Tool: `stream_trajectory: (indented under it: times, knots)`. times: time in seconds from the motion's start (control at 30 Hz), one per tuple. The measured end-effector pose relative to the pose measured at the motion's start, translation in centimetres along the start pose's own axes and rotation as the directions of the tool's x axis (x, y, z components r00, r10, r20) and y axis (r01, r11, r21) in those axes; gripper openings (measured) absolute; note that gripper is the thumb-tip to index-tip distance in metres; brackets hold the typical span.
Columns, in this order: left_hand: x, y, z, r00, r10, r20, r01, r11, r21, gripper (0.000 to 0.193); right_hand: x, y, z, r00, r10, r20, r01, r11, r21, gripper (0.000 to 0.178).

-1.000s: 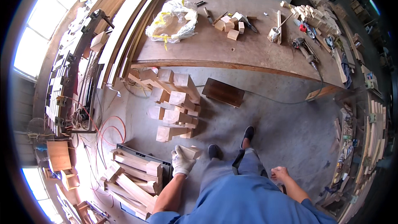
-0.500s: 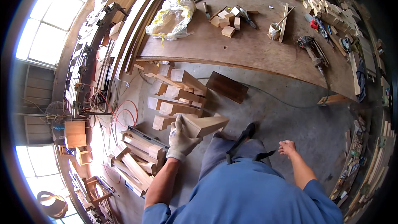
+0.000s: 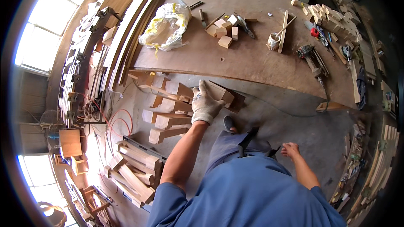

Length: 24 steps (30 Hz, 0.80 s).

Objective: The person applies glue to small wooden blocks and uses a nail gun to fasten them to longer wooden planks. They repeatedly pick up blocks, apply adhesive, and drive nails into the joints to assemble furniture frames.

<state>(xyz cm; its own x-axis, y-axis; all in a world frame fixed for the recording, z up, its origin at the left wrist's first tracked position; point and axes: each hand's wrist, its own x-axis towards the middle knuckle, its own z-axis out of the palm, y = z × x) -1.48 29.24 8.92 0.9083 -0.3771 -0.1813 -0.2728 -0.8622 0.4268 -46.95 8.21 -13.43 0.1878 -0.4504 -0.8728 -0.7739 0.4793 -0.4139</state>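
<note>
Wood block (image 3: 221, 93) lengthwise toward workbench (image 3: 252, 59)

left hand (image 3: 205, 105): in a white knit glove, greyed with dirt at the fingers
right hand (image 3: 290, 149): bare
wood block (image 3: 220, 94): pale tan, darker brown on its shaded side
bench (image 3: 252, 59): dull reddish brown, scuffed lighter in patches
plastic bag (image 3: 166, 27): white and translucent, with yellow markings
small offcuts (image 3: 225, 27): light yellow-beige
shirt (image 3: 252, 197): plain mid blue
trousers (image 3: 229, 147): grey-blue
floor (image 3: 320, 138): grey concrete, dusty
cable (image 3: 120, 122): red, looped on the floor
stacked timber (image 3: 166, 113): pale tan
</note>
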Motion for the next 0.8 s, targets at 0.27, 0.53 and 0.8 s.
stream_trajectory:
  times: [0.27, 0.53, 0.8]
  knots:
    - [3.5, 1.8, 2.6, 1.000, -0.021, -0.023, 0.017, 0.989, -0.144, 0.123, -0.3, -1.1, -0.4, 0.989, 0.124, -0.081, -0.123, 0.992, 0.021, 0.029]
    - [4.5, 3.8, 6.6, 0.971, -0.088, -0.221, 0.006, 0.938, -0.346, 0.124, 0.6, -11.0, 1.1, 0.998, -0.058, 0.024, 0.061, 0.985, -0.161, 0.027]
    - [4.7, 5.5, 7.5, 0.924, -0.198, -0.327, 0.064, 0.923, -0.380, 0.125, 4.0, -24.2, 1.0, 0.964, -0.195, 0.181, 0.240, 0.930, -0.279, 0.024]
